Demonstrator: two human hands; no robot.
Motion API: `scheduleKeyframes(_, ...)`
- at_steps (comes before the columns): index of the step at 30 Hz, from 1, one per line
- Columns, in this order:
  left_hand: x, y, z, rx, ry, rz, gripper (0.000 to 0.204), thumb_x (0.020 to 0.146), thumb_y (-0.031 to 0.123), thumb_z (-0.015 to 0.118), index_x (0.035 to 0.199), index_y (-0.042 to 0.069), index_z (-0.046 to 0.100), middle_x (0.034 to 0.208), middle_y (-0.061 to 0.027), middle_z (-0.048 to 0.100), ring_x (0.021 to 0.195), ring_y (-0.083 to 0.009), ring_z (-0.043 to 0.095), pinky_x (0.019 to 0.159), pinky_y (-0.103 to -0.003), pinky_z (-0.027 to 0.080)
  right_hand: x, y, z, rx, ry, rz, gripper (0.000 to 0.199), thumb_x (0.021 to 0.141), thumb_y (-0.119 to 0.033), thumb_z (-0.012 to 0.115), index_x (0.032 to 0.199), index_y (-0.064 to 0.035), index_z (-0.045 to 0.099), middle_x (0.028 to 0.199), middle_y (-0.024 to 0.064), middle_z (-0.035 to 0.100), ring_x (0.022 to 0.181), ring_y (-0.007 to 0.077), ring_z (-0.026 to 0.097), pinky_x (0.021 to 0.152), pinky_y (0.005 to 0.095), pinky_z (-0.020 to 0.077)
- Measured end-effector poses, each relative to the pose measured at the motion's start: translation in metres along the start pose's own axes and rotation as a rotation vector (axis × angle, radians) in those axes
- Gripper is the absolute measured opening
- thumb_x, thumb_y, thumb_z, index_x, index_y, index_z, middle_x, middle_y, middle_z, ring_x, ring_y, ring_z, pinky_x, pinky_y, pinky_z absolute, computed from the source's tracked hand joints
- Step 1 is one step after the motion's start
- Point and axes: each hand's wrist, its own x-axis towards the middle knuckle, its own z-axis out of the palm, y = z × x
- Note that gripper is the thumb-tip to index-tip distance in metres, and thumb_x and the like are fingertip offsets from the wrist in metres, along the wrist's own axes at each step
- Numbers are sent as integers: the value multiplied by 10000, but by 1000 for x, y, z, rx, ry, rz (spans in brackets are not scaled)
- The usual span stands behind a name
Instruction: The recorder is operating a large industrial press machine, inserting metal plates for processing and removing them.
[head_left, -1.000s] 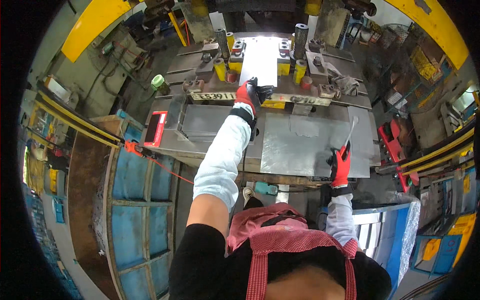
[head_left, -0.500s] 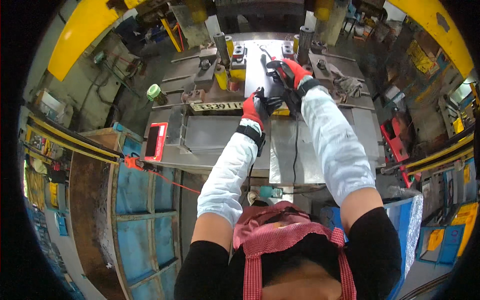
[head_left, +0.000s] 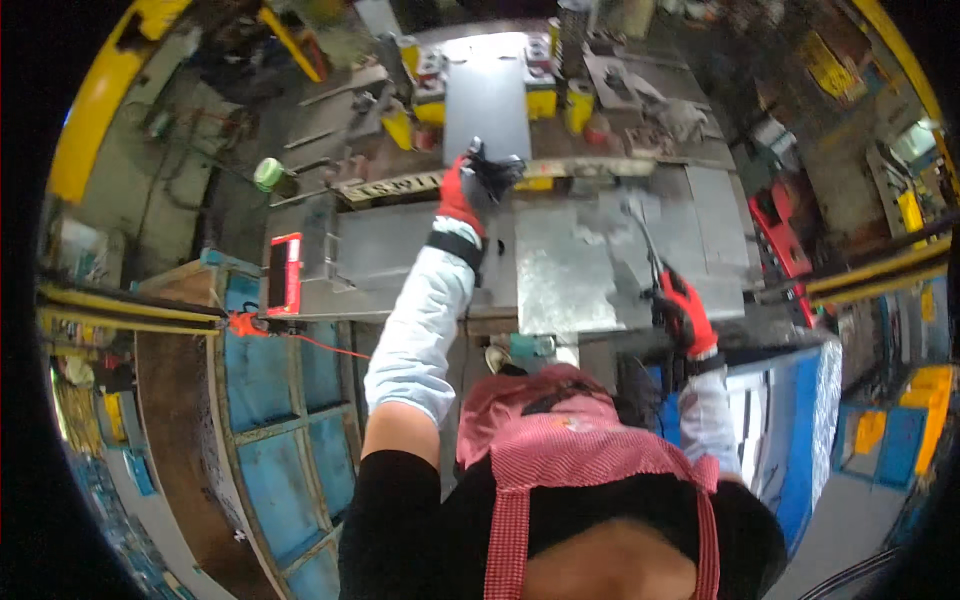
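So the left hand (head_left: 478,182), in a red and black glove, is stretched out over the press table (head_left: 400,255), fingers curled down onto the near edge of the bare metal sheet (head_left: 487,95) lying between the yellow die blocks (head_left: 541,100). The right hand (head_left: 685,312) is back by the table's near right corner, closed around the handle end of a thin metal rod (head_left: 645,240) that lies across a flat galvanized sheet (head_left: 565,265). There's a green tape roll (head_left: 267,173) off to the left, and a red box (head_left: 285,273) on the table's left edge.
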Motion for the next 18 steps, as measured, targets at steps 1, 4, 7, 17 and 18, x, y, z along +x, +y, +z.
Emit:
scheduleKeyframes(1, 0, 2, 5, 49, 6, 17, 319, 872, 299, 471, 991, 8, 525, 858, -217, 604, 722, -305, 616, 647, -374, 534, 0, 7, 1, 39, 27, 50, 405, 790, -109, 551, 1173, -40, 440, 823, 73, 592, 542, 85, 485, 483, 220, 395)
scheduleKeyframes(4, 9, 2, 13, 12, 3, 54, 311, 869, 296, 472, 1009, 20, 508, 872, -208, 603, 706, -316, 615, 655, -398, 534, 22, 40, -7, -108, 4, 95, 290, 804, -111, 542, 1081, -38, 501, 800, 77, 606, 584, 118, 547, 480, 224, 408)
scheduleKeyframes(7, 24, 10, 12, 61, 61, 42, 339, 871, 296, 465, 1030, -3, 498, 886, -210, 605, 704, -310, 617, 653, -397, 528, 20, 32, 22, 82, 61, 195, 198, 815, -151, 550, 985, -52, 532, 746, 40, 588, 519, 113, 525, 429, 226, 383)
scheduleKeyframes(17, 123, 18, -46, 125, 87, 115, 409, 880, 300, 447, 1107, -41, 444, 997, -226, 574, 799, -353, 604, 724, -431, 520, -8, 30, 2, -312, 139, -1, 135, 812, -218, 552, 814, -85, 528, 613, -15, 473, 452, 84, 433, 413, 225, 339)
scheduleKeyframes(18, 117, 18, -39, 36, -12, 91, 436, 876, 316, 456, 1136, -33, 431, 1015, -220, 568, 828, -354, 598, 742, -442, 512, -6, 36, -8, -218, 154, 21, 142, 812, -220, 551, 811, -79, 533, 626, -11, 480, 463, 86, 440, 420, 227, 345)
